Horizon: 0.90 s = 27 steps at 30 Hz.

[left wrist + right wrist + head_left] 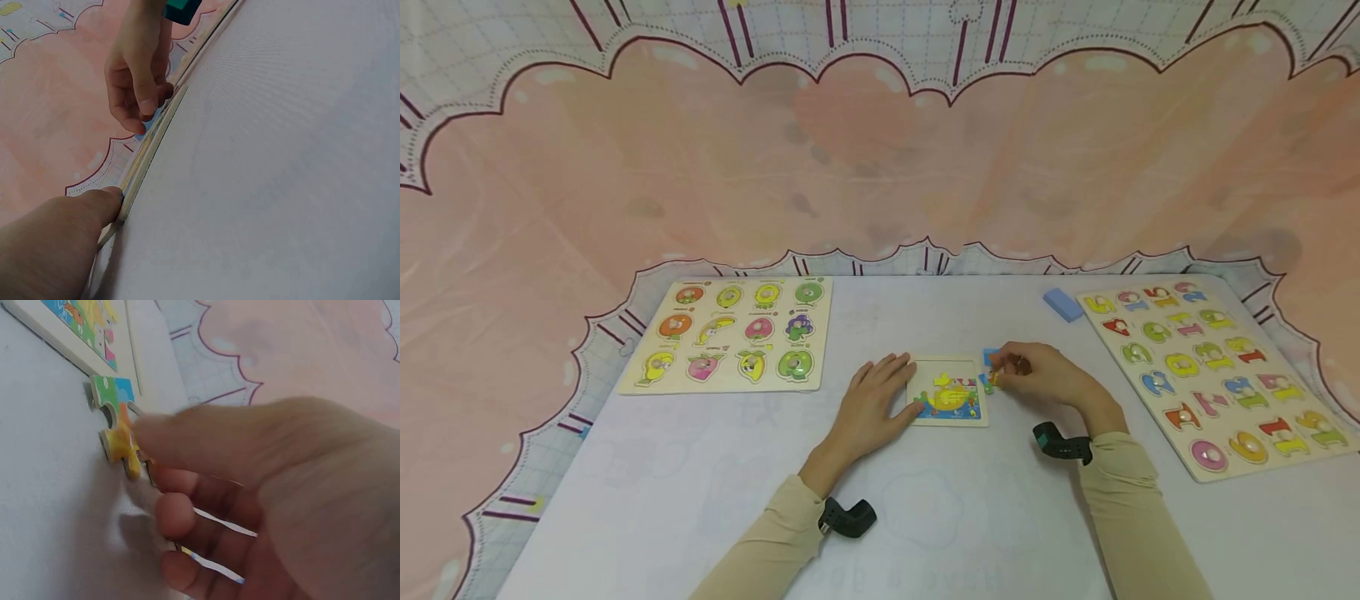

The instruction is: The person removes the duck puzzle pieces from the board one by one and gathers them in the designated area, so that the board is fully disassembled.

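In the head view my left hand [867,410] lies with straight, spread fingers beside a small wooden jigsaw tray [944,367]. Its thumb touches the tray's left side, seen edge-on in the left wrist view. A yellow duck picture [951,398] fills the tray's lower part, with pale backing bare above. Just right of the tray, my right hand [1051,377] pinches a jigsaw piece [117,445] between thumb and fingers. The piece is yellow with green and blue, tilted close over the table in the right wrist view. Blue on another piece [990,356] shows beside those fingertips.
A fruit puzzle board [823,333] lies at the back left. On the right lies a larger number puzzle board [1210,429], with a blue block [1063,305] by its far corner. A patterned curtain [865,167] hangs behind the white table [700,483].
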Each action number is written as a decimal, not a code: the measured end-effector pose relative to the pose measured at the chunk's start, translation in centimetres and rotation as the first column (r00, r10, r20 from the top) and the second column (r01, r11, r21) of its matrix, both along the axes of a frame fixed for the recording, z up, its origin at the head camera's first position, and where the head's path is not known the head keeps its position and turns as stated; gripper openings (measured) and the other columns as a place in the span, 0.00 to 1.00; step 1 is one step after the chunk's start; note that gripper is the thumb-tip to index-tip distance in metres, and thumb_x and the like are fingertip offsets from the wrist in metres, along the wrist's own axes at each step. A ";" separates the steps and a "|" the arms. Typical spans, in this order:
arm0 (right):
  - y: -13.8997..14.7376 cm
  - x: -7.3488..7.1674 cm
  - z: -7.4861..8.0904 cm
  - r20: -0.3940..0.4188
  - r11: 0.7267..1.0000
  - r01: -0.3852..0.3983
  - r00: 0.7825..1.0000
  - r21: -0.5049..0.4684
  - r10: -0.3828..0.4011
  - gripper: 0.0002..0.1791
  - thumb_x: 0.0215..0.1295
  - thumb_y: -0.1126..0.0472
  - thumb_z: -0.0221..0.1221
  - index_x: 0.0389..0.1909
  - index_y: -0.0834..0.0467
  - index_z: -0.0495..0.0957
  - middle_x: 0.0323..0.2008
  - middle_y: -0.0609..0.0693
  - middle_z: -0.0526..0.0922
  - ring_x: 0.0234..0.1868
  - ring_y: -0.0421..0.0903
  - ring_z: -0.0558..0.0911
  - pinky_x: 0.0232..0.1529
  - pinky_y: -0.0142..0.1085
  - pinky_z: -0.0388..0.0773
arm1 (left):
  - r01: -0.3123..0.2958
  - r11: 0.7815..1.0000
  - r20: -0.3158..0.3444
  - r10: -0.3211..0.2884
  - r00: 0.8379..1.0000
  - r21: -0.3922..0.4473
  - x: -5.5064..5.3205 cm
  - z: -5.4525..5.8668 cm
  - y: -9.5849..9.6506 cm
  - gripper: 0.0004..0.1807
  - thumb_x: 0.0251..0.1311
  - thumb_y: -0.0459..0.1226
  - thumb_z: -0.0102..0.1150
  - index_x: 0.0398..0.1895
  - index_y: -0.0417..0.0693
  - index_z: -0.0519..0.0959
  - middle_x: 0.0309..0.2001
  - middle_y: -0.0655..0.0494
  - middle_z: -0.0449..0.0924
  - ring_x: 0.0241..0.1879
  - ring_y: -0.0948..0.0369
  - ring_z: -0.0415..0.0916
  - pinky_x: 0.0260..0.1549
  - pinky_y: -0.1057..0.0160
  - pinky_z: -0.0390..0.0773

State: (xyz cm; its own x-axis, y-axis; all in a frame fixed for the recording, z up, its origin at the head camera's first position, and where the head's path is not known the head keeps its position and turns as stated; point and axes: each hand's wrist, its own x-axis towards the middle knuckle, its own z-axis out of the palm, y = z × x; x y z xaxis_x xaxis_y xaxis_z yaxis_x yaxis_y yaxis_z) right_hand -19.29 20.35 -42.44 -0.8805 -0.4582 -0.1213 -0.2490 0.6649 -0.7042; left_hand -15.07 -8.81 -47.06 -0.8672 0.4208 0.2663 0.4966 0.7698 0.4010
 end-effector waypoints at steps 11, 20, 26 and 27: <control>0.2 0.0 0.2 0.081 0.998 -0.038 0.996 0.043 0.035 0.11 0.58 0.62 0.63 0.40 0.60 0.76 0.25 0.47 0.71 0.28 0.42 0.69 0.28 0.29 0.66 | -0.002 1.000 -0.016 0.002 1.000 0.004 0.1 0.0 0.0 0.32 0.59 0.52 0.58 0.65 0.49 0.69 0.68 0.53 0.65 0.70 0.54 0.58 0.69 0.46 0.55; 0.2 0.1 0.4 0.081 0.998 -0.040 0.996 0.038 0.037 0.09 0.58 0.63 0.62 0.38 0.60 0.75 0.24 0.47 0.70 0.27 0.42 0.69 0.27 0.29 0.65 | 0.000 1.000 -0.017 0.000 1.000 0.003 0.0 -0.1 -0.1 0.32 0.59 0.52 0.57 0.65 0.49 0.69 0.69 0.53 0.65 0.70 0.55 0.58 0.69 0.47 0.54; 0.1 0.1 0.1 -0.015 1.000 0.011 1.000 0.014 -0.011 0.08 0.60 0.59 0.63 0.37 0.56 0.77 0.28 0.47 0.73 0.32 0.43 0.71 0.31 0.29 0.68 | 0.005 1.000 -0.024 -0.005 1.000 0.003 0.0 -0.1 -0.1 0.33 0.59 0.52 0.58 0.65 0.48 0.69 0.68 0.53 0.65 0.70 0.54 0.58 0.69 0.46 0.55; 0.0 0.1 0.1 -0.033 1.000 0.015 0.999 0.003 -0.015 0.08 0.60 0.59 0.63 0.37 0.56 0.77 0.29 0.47 0.74 0.33 0.43 0.71 0.32 0.29 0.69 | 0.006 1.000 -0.022 -0.005 1.000 0.005 0.0 -0.1 -0.1 0.33 0.59 0.52 0.58 0.65 0.48 0.69 0.69 0.53 0.65 0.70 0.54 0.58 0.69 0.46 0.54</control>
